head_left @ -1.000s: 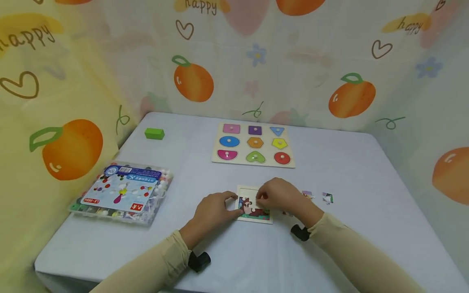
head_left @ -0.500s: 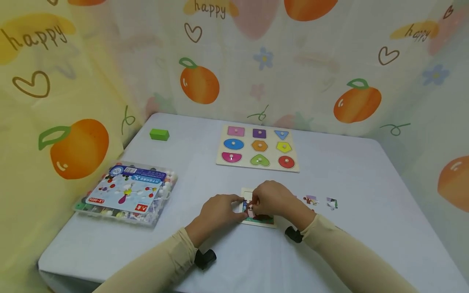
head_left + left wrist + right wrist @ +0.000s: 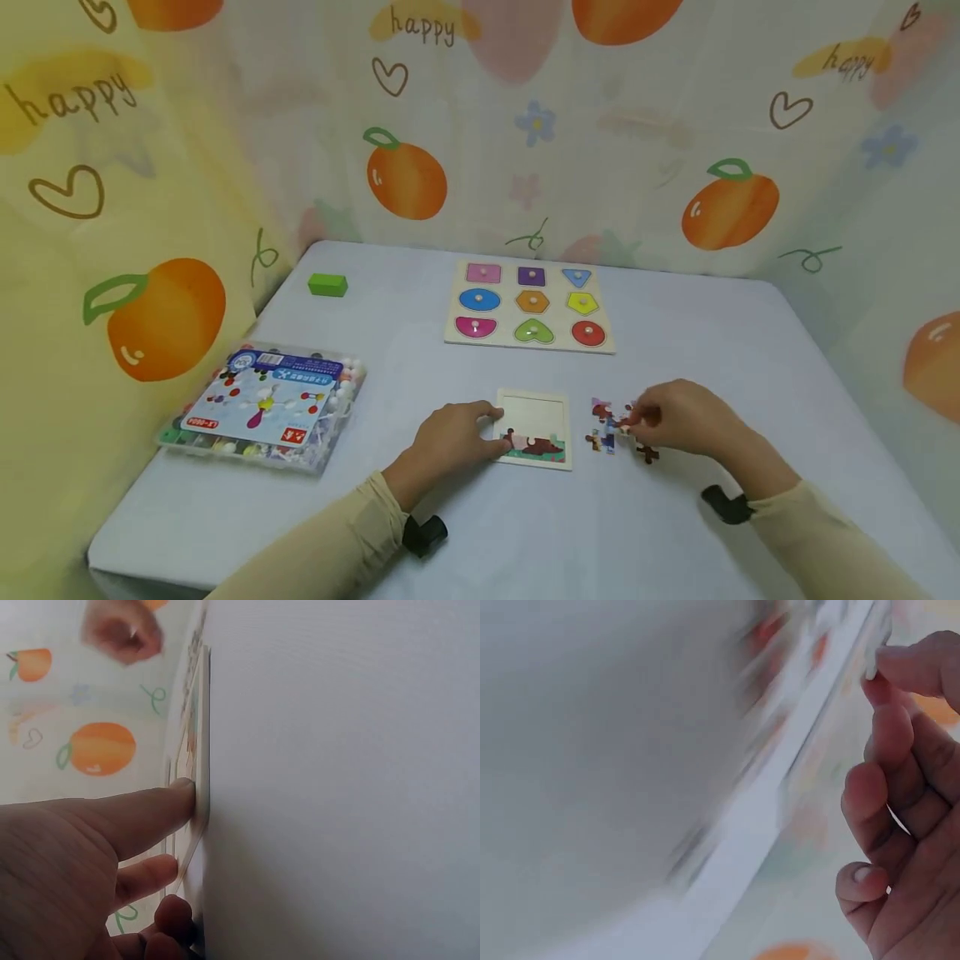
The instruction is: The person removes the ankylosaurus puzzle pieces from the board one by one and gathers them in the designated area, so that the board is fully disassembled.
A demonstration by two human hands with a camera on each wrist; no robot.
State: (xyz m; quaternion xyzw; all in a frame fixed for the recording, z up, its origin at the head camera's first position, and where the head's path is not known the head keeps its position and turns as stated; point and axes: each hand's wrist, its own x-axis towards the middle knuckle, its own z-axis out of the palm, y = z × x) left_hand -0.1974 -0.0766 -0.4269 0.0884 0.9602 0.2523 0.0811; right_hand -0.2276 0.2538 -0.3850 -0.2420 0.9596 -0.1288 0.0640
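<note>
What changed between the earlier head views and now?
The right hand moved rightward from the puzzle tray to the loose pieces, apparently pinching one. Fewer pieces show in the tray. The left hand still touches the tray's left edge; the shape board stayed put.

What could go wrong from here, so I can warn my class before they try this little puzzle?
Loose pieces lie close to the right hand, so it might nudge or scatter them.

That hand pinches a small piece between thumb and finger, so it could slip and drop.

The left hand touches only the left side of the tray; a push there might shift it, and the fitted pieces could slide toward the bare upper part.
</note>
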